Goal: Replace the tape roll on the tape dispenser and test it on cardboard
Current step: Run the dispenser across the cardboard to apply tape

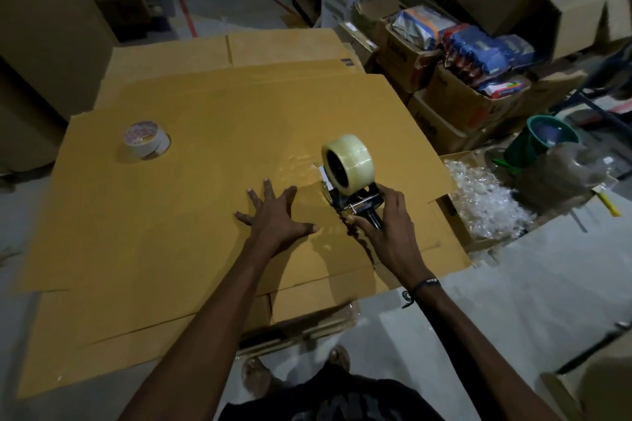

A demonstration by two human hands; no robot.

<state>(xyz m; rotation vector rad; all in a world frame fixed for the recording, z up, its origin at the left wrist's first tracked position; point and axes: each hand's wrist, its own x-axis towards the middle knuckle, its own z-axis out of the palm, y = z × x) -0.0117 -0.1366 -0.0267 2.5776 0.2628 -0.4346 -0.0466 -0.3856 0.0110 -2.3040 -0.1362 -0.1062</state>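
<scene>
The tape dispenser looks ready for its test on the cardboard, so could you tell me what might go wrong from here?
1. The left hand lies flat close to the tape dispenser, so its cutting blade might catch a finger.
2. The cardboard is a loose sheet on a stack and may slide if that hand lifts.
3. The right hand grips the handle low; the tape could wrinkle.

Dim, perhaps overhead light; blurred, warped edges.

Right hand (390,232) covers handle of tape dispenser (355,202); can't tell how tight the grip is. Big clear tape roll (347,161) hides dispenser top. Print on used-up roll (145,142), at 10 o'clock, too small to read. Boxes (455,102) at 2 o'clock dark, labels blurry. Both arms cut off at bottom edge.
</scene>
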